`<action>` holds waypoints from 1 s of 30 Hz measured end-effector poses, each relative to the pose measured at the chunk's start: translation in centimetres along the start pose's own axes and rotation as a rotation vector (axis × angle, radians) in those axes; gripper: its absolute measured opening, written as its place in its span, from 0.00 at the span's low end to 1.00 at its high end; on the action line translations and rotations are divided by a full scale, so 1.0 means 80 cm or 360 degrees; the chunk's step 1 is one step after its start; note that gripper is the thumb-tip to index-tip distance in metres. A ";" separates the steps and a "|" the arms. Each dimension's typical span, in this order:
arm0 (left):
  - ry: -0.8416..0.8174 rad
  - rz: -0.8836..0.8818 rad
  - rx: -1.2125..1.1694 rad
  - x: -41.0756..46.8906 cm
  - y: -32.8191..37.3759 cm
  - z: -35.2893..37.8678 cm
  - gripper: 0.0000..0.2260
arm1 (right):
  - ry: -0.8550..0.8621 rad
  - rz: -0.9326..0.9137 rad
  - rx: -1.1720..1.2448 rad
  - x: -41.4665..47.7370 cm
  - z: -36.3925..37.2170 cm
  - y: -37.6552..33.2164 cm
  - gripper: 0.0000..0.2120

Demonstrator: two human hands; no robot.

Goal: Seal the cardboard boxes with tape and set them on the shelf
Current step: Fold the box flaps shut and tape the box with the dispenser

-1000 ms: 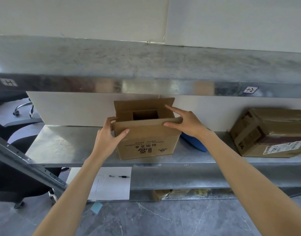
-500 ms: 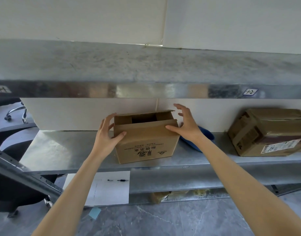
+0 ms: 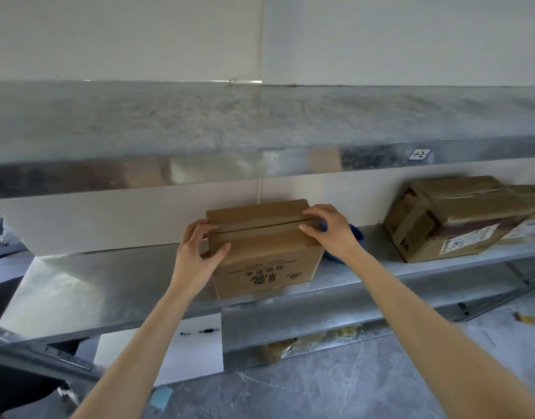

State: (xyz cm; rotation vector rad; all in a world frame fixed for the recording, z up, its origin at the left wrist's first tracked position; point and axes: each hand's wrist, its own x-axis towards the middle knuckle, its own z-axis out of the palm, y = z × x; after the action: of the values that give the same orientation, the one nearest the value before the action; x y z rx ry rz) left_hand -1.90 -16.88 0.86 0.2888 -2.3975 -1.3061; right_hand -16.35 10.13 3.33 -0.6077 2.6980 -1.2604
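A brown cardboard box [image 3: 264, 261] with upside-down black print stands on the metal shelf [image 3: 103, 282], its top flaps folded down with a seam showing across the top. My left hand [image 3: 196, 249] grips the box's upper left corner, thumb on the front face. My right hand [image 3: 328, 229] holds the upper right corner, fingers curled over the top flaps. No tape shows on this box.
A taped box [image 3: 450, 219] with a label lies at the right of the same shelf. A blue object [image 3: 348, 237] sits behind my right hand. Another metal shelf [image 3: 230, 137] hangs close above. White paper [image 3: 187, 352] with a pen [image 3: 199, 331] lies lower down.
The box's top flaps have gone from open to folded flat. My right hand came down onto the top right corner. The view has shifted slightly.
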 end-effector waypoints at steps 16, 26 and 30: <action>-0.0086 0.0251 0.0642 0.011 0.015 0.034 0.27 | -0.0384 -0.0346 -0.1067 0.005 0.048 -0.028 0.25; 0.0131 -0.0018 0.0516 0.003 0.030 0.060 0.16 | 0.0254 -0.0279 0.0038 0.017 0.001 0.020 0.13; 0.0164 -0.0049 0.0584 0.004 0.038 0.062 0.15 | 0.0088 0.0013 -0.0347 0.030 -0.022 0.088 0.17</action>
State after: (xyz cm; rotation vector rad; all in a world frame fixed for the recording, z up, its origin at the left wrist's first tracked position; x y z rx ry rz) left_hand -4.33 -11.62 1.05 0.4837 -2.5397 -0.8327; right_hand -21.19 14.48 -0.69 -0.5916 2.9047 -1.0023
